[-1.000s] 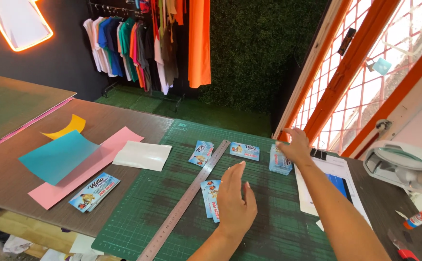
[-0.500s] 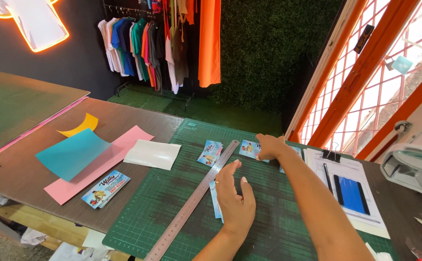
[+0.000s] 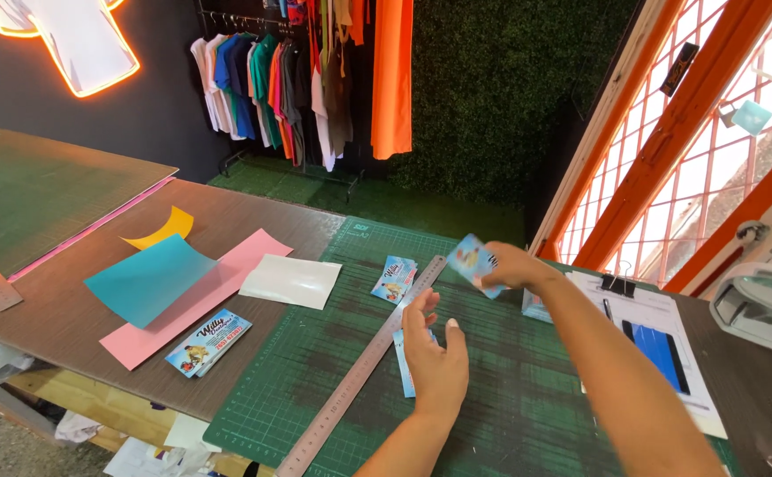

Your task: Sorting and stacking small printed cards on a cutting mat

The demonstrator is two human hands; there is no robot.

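Overhead, from the head camera: right hand (image 3: 503,267) raised above the green cutting mat (image 3: 510,397), fingers pinched on a small printed card (image 3: 472,259); left hand (image 3: 435,353) open and flat, resting on cards (image 3: 404,360) just beside the steel ruler (image 3: 364,369); open mat towards the near edge; another card stack (image 3: 395,279) past the ruler; clipboard (image 3: 660,340) to the right; coloured sheets (image 3: 152,278) left on the brown surface (image 3: 59,318); hanging shirts (image 3: 262,84) behind.
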